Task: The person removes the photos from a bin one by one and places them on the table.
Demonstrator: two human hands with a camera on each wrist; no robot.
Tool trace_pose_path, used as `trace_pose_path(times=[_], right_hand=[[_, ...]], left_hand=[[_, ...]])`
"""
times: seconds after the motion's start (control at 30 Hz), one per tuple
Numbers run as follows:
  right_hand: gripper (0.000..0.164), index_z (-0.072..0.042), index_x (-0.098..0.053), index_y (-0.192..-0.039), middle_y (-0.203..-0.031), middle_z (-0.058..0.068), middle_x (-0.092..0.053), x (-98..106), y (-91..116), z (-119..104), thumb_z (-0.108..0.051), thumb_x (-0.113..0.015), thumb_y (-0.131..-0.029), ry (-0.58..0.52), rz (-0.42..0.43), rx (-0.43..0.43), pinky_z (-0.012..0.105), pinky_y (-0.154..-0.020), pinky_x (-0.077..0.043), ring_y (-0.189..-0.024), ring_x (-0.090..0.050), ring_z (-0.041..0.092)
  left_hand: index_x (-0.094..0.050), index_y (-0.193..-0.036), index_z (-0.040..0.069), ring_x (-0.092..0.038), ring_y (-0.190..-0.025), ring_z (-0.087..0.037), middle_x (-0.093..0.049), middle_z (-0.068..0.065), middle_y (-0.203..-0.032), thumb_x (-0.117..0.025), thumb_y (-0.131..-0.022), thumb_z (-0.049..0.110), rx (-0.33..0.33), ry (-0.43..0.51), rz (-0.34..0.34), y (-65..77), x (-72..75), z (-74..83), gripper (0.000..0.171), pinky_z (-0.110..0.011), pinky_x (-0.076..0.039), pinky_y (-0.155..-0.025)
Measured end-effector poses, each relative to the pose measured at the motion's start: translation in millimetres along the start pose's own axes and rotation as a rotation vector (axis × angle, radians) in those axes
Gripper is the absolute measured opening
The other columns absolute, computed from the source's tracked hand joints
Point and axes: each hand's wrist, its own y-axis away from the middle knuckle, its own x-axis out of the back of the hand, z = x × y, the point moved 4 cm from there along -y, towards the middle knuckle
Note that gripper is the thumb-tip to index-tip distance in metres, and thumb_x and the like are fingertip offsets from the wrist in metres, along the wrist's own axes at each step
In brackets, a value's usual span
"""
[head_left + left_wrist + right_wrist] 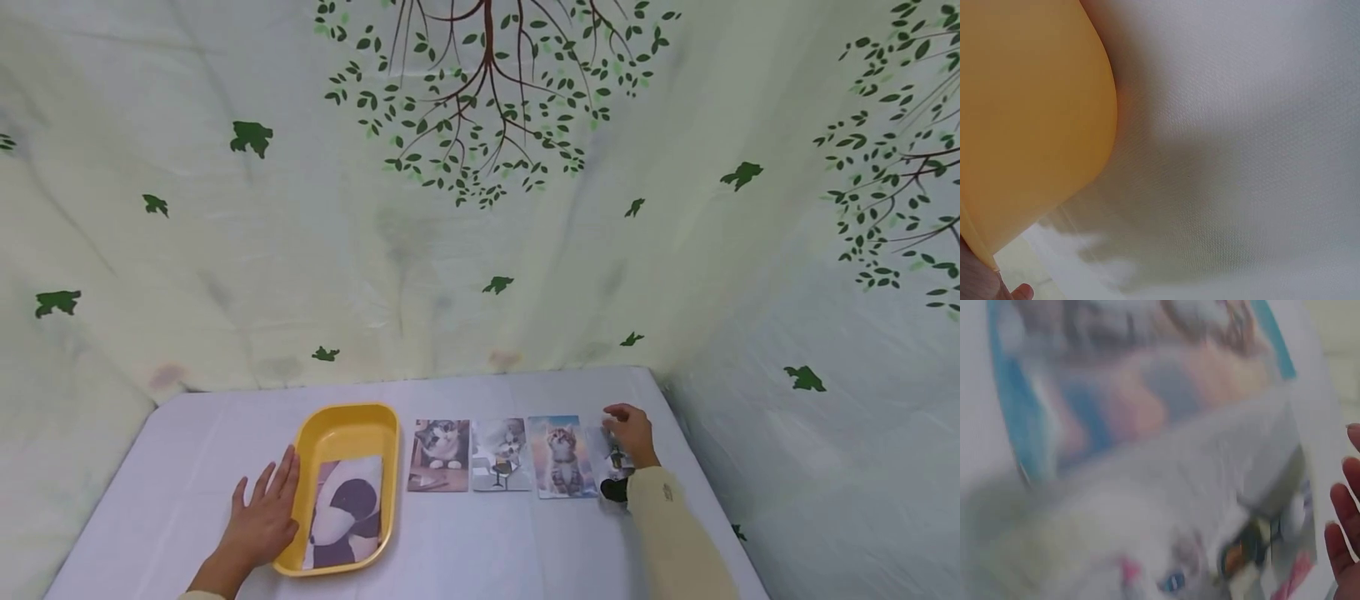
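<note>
My left hand (pixel 262 517) rests with fingers extended along the left rim of a yellow tray (pixel 392 500). In that tray lies a picture card (pixel 345 521) with a large black-and-white animal print. At the right end of a row of cards, my right hand (pixel 630 429) is over a grey card (pixel 617 458), partly hidden by the hand and sleeve. Its fingers (pixel 1339 547) look loosely spread beside the card's edge in the right wrist view, gripping nothing. Left of it lies a kitten card (pixel 562 458) with a blue and pink background.
Farther left in the row are a grey cat card (pixel 501 457) and a brown-toned cat card (pixel 438 457). All lie on a white-covered table (pixel 487 550). A pale curtain (pixel 420 275) with printed leaves and branches hangs behind and at both sides.
</note>
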Motion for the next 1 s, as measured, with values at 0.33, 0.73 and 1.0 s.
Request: trace_pose_path(times=[0.33,0.73,1.0], right_hand=[[0.019,0.013,-0.065,-0.102,-0.096,0.022,-0.068,-84.8,31.3,-61.8,0.000,-0.065,-0.088,-0.329,-0.124,0.253,0.027,-0.072,-0.053,-0.083,-0.064,0.018],[0.014,0.005,-0.069,-0.100,-0.096,0.016,-0.068,-184.9,104.4,-159.3,-0.003,-0.064,-0.089,-0.322,-0.372,0.401,0.033,-0.080,-0.052,-0.089,-0.063,0.023],[0.014,-0.002,-0.072,-0.099,-0.097,0.001,-0.070,-238.1,117.6,-183.3,-0.008,-0.068,-0.087,-0.320,-0.434,0.355,0.032,-0.083,-0.053,-0.090,-0.060,0.011]], left_hand=[[-0.011,-0.149,-0.007,-0.018,-0.134,-0.050,-0.001,-0.018,-0.160,-0.063,-0.076,0.013,-0.013,-0.009,0.013,1.4,-1.1,-0.9,0.092,-0.072,-0.004,-0.104],[-0.017,-0.147,-0.009,-0.017,-0.135,-0.050,-0.005,-0.019,-0.159,-0.064,-0.076,0.013,-0.013,0.000,0.000,-0.1,0.4,1.9,0.088,-0.072,-0.003,-0.105],[-0.019,-0.146,-0.010,-0.017,-0.135,-0.051,-0.006,-0.020,-0.159,-0.063,-0.076,0.012,-0.005,0.003,-0.007,0.4,-0.8,1.2,0.087,-0.072,-0.004,-0.105]])
